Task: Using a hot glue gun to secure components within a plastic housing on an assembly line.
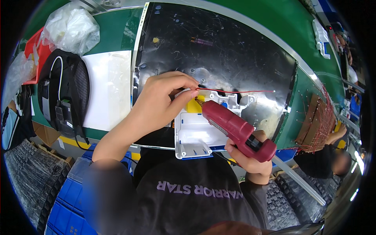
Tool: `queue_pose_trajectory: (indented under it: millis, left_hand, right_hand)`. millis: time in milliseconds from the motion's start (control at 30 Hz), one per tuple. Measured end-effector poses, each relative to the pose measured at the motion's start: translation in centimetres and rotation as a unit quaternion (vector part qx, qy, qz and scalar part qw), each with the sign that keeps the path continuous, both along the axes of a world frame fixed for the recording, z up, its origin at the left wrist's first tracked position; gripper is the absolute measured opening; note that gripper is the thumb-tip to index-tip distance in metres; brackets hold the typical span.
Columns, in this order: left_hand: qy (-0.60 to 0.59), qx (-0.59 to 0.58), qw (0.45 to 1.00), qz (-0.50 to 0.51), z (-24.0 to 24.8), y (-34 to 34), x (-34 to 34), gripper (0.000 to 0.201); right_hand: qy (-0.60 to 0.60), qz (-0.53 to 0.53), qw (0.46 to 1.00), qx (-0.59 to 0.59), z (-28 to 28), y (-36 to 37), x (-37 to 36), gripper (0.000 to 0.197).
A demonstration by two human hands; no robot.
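Note:
My left hand is closed in a pinch at the upper left edge of a white plastic housing, thumb and forefinger on a thin red wire. The wire runs rightward across the housing's upper edge and ends past it. A dark red hot glue gun is gripped in my right hand. Its nozzle points up and left, close beside my left fingertips, over a yellow piece in the housing. Whether the nozzle touches anything, I cannot tell. A small blue part shows behind the gun.
Beneath the work lies a black mat on a green table. A small purple part rests on it. To the left are white sheets, a black mesh bag and a plastic bag. Red wires bundle at the right, near another person.

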State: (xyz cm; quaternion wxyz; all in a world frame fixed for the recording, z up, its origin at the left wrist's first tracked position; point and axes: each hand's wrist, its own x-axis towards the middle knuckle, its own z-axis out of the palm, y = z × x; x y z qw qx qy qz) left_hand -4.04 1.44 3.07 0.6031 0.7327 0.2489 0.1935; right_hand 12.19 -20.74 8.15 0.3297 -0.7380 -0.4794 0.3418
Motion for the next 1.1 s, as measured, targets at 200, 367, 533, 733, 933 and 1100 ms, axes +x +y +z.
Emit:
queue_pose_trajectory:
  millis: [200, 367, 533, 733, 933, 1100]
  left_hand:
    - [0.001, -0.002, 1.0, 0.002, -0.2, -0.1, 0.0, 0.01]
    - [0.004, -0.005, 1.0, 0.003, -0.2, -0.1, -0.1, 0.01]
    - [0.068, -0.062, 0.995, -0.044, 0.8, 0.3, -0.2, 0.013]
    - [0.069, -0.058, 0.995, -0.042, 0.7, 0.2, -0.4, 0.013]
    - [0.077, -0.057, 0.995, -0.043, 0.8, 0.3, -0.3, 0.012]
    - [0.046, -0.027, 0.998, -0.02, 0.3, 0.0, -0.2, 0.011]
  right_hand:
    - [-0.018, 0.024, 1.0, 0.002, 0.5, 0.7, -0.1, 0.021]
    - [-0.002, 0.018, 1.0, 0.0, 0.4, 0.8, -0.1, 0.021]
    - [0.105, -0.081, 0.991, -0.009, 0.1, 0.4, -0.5, 0.027]
    - [0.06, -0.013, 0.998, -0.013, 0.0, 0.5, -0.1, 0.034]
    - [0.118, -0.041, 0.992, -0.036, 0.6, 0.9, 0.1, 0.031]
    - [0.012, -0.006, 1.0, 0.019, 0.2, 0.5, 0.1, 0.027]
